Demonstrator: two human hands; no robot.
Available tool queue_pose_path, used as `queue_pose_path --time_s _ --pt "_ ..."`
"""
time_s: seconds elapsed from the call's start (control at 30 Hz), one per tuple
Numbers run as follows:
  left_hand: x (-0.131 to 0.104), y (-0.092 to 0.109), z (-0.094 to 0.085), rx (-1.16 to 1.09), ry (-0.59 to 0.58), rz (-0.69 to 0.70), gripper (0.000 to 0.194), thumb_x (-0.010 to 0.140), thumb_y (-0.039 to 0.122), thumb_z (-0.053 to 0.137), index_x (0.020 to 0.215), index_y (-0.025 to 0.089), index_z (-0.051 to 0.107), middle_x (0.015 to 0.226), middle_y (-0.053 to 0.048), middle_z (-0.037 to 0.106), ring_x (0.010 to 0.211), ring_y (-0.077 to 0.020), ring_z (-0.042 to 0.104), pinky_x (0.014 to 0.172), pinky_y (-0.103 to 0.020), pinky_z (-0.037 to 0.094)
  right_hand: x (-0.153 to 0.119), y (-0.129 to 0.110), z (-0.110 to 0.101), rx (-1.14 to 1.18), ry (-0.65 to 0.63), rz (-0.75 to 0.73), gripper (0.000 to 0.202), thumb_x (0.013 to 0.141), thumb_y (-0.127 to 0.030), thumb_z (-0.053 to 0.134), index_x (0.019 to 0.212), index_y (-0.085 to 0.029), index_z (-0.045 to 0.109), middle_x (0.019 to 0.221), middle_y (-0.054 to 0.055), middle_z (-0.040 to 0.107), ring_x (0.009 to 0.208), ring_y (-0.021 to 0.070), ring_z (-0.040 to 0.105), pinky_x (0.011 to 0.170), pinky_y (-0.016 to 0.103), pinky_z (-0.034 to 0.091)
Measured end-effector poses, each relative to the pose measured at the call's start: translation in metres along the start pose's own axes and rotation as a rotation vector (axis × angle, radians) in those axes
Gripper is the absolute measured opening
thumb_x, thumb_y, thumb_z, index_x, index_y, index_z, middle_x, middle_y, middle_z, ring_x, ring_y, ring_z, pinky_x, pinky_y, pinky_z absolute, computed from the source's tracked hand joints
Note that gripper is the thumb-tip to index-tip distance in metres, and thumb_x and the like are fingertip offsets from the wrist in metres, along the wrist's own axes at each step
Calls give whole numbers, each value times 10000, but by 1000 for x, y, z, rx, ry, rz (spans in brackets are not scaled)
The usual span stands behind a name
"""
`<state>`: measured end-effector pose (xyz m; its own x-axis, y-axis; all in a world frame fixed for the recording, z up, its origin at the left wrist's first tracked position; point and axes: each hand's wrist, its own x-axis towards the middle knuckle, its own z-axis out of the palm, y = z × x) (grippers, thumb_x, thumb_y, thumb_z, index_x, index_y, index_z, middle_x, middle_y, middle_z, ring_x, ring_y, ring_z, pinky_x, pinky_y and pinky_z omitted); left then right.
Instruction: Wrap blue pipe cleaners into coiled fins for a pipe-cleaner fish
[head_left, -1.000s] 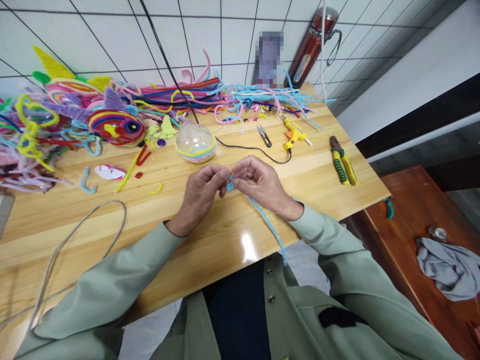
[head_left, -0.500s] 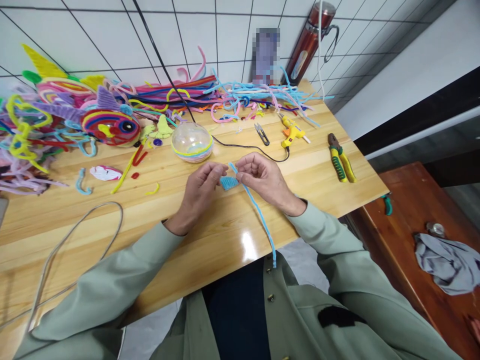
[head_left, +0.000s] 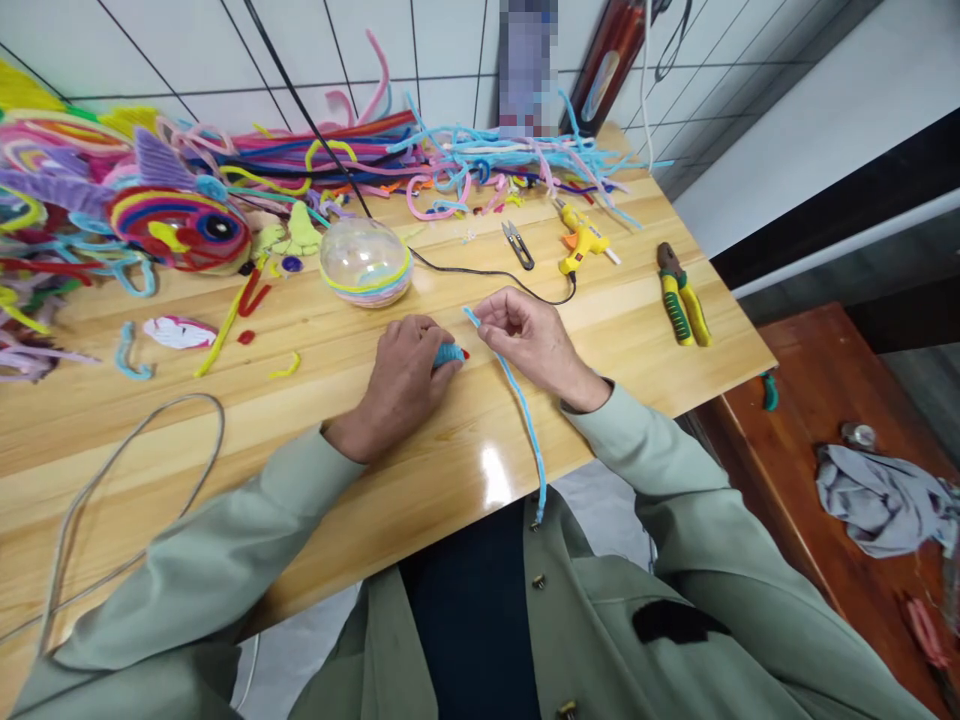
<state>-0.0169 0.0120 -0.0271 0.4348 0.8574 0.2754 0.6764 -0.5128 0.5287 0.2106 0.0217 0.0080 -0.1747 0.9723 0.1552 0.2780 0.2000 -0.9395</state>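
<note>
My left hand point(head_left: 405, 378) is closed round a small ridged blue piece point(head_left: 449, 354) with a red tip, low over the wooden table. Between the thumb and fingers of my right hand point(head_left: 529, 338) is a light blue pipe cleaner point(head_left: 525, 405), whose long end hangs down past the table's front edge. The short upper end sticks out to the left of the fingertips. The two hands are apart. Behind my left hand sits a clear round bowl point(head_left: 366, 262) with yellow, blue and pink bands.
A yellow glue gun point(head_left: 582, 240), small snips point(head_left: 518, 246) and pliers point(head_left: 682, 295) lie at the back right. Colourful pipe cleaners point(head_left: 502, 160) run along the wall. A decorated fish point(head_left: 184, 228) stands at the left, and a grey cable point(head_left: 135, 430) loops in front.
My left hand has turned palm down over the ridged blue piece and drawn away from the pipe cleaner; a red tip now shows. The camera view has shifted slightly.
</note>
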Motion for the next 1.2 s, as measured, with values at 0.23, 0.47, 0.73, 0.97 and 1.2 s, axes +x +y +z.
queue_pose_path --time_s 0.23,0.47,0.73,0.97,1.2 --pt "2 5 -5 48 -38 -47 110 995 263 695 1092 210 699 1336 -187 725 1205 -388 621 1050 -577 479 0 5 2 -37 -32 3 125 897 -239 732 1021 -228 746 887 -13 750 796 147 667 764 316 554" --pt "13 9 -15 -617 48 -303 192 903 383 821 900 241 691 839 -27 758 777 -219 661 744 -371 520 0 7 3 4 -39 -2 150 915 -312 782 1035 -229 751 911 -2 770 822 155 694 781 321 583" --pt "19 19 -25 -1155 37 -406 439 770 517 992 923 202 727 793 -1 749 671 -144 642 669 -291 547 -5 1 4 78 -39 -73 217 962 -408 840 1073 -241 755 957 14 800 854 157 733 784 322 601" --pt "19 18 -19 -1338 6 -429 500 696 525 1057 917 196 753 794 4 754 672 -129 641 681 -281 540 -8 -1 5 46 -52 -93 249 981 -467 837 1093 -256 771 998 22 825 876 170 749 806 347 608" --pt "19 20 -19 -1427 2 -441 492 681 508 1082 887 198 761 779 10 757 679 -121 626 697 -275 525 -10 -8 5 27 -75 -122 203 991 -426 818 1084 -250 782 987 26 829 861 173 755 793 349 609"
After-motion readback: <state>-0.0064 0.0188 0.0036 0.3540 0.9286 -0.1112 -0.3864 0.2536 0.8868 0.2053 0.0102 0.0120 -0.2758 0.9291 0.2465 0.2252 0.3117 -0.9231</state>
